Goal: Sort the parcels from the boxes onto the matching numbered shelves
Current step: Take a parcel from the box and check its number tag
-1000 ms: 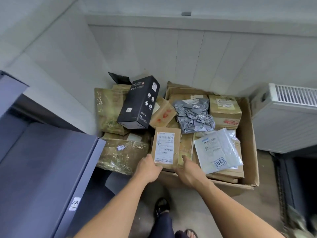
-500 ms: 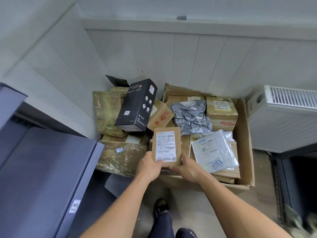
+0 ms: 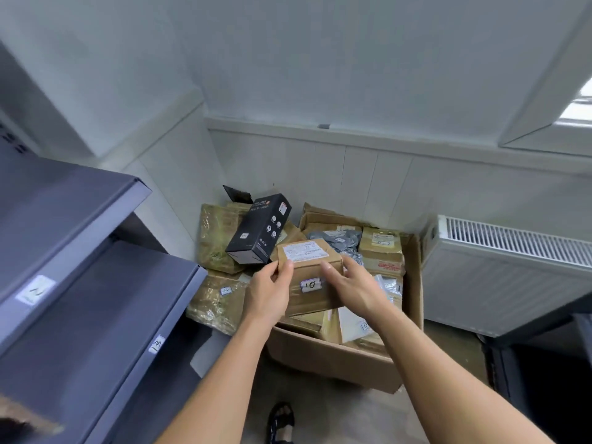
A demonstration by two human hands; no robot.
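Parcel (image 3: 312, 272) held above carton (image 3: 333, 358), left hand (image 3: 266, 296) and right hand (image 3: 355, 288) both gripping it.

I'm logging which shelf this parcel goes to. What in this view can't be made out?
Head view:
Shipping label on the held parcel: print too small to read.
Its handwritten tag: a 0 and a 1, but which comes first is unclear.
White parcel: tag half hidden by the right forearm.
Shelves: cut off by the left edge.
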